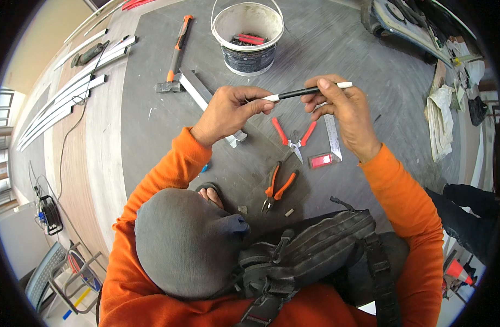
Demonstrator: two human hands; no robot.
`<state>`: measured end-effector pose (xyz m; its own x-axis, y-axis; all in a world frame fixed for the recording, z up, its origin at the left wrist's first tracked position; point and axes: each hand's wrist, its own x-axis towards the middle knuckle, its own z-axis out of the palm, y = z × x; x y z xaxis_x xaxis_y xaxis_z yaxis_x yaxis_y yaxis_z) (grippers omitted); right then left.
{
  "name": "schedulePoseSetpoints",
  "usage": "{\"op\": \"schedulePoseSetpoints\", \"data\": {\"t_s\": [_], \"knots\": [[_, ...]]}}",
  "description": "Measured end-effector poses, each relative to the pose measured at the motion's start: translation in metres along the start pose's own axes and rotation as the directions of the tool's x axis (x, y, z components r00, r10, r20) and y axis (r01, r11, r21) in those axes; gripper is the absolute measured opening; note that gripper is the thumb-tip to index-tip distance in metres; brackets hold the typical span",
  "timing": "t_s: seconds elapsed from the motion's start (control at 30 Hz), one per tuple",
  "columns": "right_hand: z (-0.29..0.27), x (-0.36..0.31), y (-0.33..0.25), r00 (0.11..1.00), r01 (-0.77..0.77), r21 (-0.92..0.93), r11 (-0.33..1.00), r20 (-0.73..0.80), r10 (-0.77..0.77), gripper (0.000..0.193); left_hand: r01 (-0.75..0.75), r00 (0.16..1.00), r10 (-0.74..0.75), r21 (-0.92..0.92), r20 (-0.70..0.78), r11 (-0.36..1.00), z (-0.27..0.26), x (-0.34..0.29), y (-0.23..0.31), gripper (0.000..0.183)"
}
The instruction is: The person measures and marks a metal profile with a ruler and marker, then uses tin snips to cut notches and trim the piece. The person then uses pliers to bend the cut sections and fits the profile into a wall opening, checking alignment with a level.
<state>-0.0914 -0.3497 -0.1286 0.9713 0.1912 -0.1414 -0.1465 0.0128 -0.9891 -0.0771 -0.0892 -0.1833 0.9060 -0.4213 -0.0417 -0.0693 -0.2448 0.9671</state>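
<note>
A slim black rod with white ends (293, 94), perhaps a pen or a piece of cable, spans the space between my two hands. My left hand (224, 113) pinches its left white end between thumb and fingers. Towards the other white end, my right hand (345, 111) grips it with thumb and fingertips. Below on the grey floor lie red-handled snips (294, 143), jaws towards me, and pliers with orange and black handles (270, 186). Beside the snips are a metal try square (332, 133) and a small clear-and-red case (322, 159).
A bucket (250, 57) holding dark bits and a red item stands ahead. To its left lie a sledgehammer (177, 52) and a metal profile (194, 88). White strips (70, 103), a power tool (89, 54) and cable are at far left. Another person's dark-trousered leg (462, 223) is at right.
</note>
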Motion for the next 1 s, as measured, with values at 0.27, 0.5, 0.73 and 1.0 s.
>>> {"op": "schedulePoseSetpoints", "data": {"t_s": [0.27,0.5,0.73,1.0], "knots": [[0.03,0.012,0.019,0.956,-0.27,0.394,0.878,-0.001,0.295,0.042,-0.396,0.799,0.596,0.675,-0.082,0.623,-0.01,0.008,0.0,0.027],[0.041,0.098,0.004,0.993,0.11,-0.021,0.994,0.037,-0.109,0.046,-0.004,0.779,0.327,0.517,-0.535,0.856,-0.053,0.034,-0.047,0.033],[-0.004,0.105,0.084,0.964,0.242,-0.815,0.527,0.264,-0.035,0.06,0.82,0.545,-0.739,0.067,-0.396,0.569,-0.067,-0.031,-0.153,0.083],[-0.031,0.018,0.199,0.592,0.803,-0.592,-0.074,0.776,0.216,0.055,0.593,0.616,-0.72,-0.414,-0.318,0.69,-0.034,-0.023,-0.176,0.052]]}}
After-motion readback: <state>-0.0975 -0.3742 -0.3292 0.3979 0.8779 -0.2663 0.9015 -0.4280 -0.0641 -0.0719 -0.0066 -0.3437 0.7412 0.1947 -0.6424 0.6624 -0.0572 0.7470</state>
